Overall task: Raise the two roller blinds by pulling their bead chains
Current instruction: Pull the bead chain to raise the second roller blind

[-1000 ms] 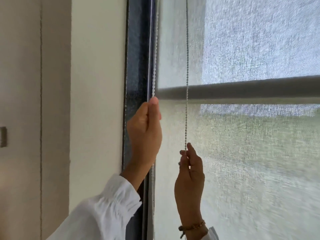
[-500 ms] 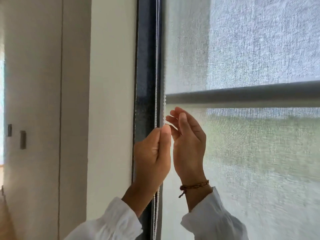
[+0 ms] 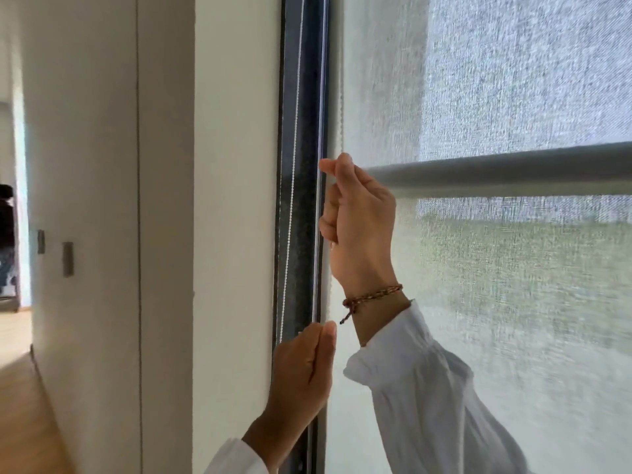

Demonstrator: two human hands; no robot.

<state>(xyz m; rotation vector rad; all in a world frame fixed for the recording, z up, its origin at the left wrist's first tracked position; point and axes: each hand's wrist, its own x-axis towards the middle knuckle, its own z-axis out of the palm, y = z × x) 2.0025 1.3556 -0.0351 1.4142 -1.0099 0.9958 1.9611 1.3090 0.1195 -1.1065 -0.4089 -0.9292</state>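
Note:
Two sheer grey roller blinds cover the window. The front blind [image 3: 513,80] ends in a grey bottom bar [image 3: 496,172] at mid height, and the rear blind [image 3: 513,302] hangs on below it. White bead chain strands run down the dark window frame [image 3: 302,131]: one strand [image 3: 290,200] is by the wall and another [image 3: 339,107] runs along the blind's edge. My right hand [image 3: 359,220] is pinched on the chain at the bar's left end. My left hand [image 3: 304,371] is lower, with thumb and finger pressed on a strand by the frame.
A white wall [image 3: 232,200] borders the window frame on the left. Beyond it stands a panelled wall with two small switch plates [image 3: 67,258], and a wooden floor [image 3: 20,388] shows at lower left.
My left hand has dropped well below the bar along the chain. My right hand has risen and closed on the chain at bar height. The view has swung slightly left.

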